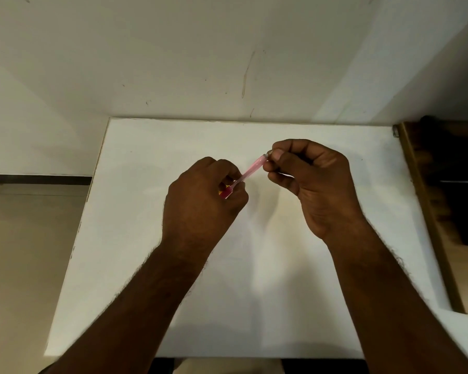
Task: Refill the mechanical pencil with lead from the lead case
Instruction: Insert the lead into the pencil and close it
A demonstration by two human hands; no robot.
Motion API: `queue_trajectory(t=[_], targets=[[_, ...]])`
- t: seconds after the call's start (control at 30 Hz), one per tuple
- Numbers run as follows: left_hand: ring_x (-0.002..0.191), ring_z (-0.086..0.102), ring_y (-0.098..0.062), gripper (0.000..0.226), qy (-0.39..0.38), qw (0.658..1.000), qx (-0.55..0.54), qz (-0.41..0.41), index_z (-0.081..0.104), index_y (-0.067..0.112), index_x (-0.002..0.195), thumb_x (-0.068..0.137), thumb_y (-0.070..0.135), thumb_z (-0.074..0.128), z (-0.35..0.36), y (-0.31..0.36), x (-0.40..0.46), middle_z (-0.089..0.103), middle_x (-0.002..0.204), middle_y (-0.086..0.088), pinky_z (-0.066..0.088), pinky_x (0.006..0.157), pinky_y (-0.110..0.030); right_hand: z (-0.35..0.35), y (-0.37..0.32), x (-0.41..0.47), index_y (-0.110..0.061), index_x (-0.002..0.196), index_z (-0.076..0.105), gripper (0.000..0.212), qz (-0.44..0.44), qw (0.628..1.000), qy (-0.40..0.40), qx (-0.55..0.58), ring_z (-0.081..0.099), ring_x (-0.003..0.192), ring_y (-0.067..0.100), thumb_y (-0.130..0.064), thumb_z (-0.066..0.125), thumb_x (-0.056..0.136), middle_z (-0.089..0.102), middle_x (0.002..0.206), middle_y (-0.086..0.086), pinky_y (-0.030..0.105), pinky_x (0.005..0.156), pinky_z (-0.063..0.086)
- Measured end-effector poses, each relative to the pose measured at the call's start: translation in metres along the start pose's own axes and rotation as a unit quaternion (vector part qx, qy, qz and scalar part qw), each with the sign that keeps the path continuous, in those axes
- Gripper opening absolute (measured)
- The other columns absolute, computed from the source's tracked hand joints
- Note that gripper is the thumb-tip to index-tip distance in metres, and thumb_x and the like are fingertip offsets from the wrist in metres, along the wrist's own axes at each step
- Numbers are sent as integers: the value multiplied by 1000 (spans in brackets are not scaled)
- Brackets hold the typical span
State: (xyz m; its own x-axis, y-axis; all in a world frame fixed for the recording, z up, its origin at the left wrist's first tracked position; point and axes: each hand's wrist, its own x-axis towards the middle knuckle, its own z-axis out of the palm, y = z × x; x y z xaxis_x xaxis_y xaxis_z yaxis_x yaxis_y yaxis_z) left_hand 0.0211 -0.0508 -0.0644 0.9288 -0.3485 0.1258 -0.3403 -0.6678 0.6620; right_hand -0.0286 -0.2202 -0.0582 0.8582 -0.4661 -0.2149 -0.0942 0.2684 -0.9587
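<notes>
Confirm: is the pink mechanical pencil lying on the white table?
No, the mechanical pencil is held above the table between the left hand and right hand.

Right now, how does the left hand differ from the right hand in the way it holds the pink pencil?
The left hand wraps the lower, darker pink end of the pencil in a closed fist, while the right hand only pinches the upper end between thumb and fingertips. The left hand sits lower and nearer the person; the right hand is higher and farther away. Both are raised above the white table.
</notes>
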Motion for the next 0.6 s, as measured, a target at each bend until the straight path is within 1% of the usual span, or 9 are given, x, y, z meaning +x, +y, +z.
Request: queue_trajectory(t=[0.2, 0.37, 0.5, 0.6], targets=[[73, 65, -13, 9, -2, 1000, 20, 9, 70, 25, 88, 82, 31, 72, -2, -1, 1, 67, 82, 8, 55, 67, -34, 1, 3, 1, -11, 96, 77, 11, -16, 999, -10, -31, 75, 82, 19, -4, 68, 94, 79, 85, 4, 30, 77, 60], [73, 65, -13, 8, -5, 999, 35, 11, 70, 27, 88, 82, 32, 72, -3, -3, 1, 66, 83, 8, 51, 64, -31, 4, 4, 0, -14, 93, 77, 14, -24, 999, -17, -39, 75, 81, 19, -4, 68, 94, 78, 84, 3, 31, 78, 60], [73, 65, -13, 8, -8, 999, 43, 13, 71, 27, 88, 83, 33, 72, -4, -5, 2, 66, 82, 8, 51, 64, -31, 4, 4, 1, -13, 93, 76, 14, -23, 999, -24, -42, 75, 82, 19, -2, 67, 95, 78, 85, 5, 33, 80, 61], [73, 64, -14, 8, -8, 998, 53, 20, 71, 26, 87, 83, 32, 71, -4, -5, 2, 66, 82, 7, 52, 63, -33, 3, 5, 1, -13, 93, 76, 15, -36, 997, -25, -69, 74, 82, 19, -2, 67, 94, 78, 85, 4, 32, 79, 61]])
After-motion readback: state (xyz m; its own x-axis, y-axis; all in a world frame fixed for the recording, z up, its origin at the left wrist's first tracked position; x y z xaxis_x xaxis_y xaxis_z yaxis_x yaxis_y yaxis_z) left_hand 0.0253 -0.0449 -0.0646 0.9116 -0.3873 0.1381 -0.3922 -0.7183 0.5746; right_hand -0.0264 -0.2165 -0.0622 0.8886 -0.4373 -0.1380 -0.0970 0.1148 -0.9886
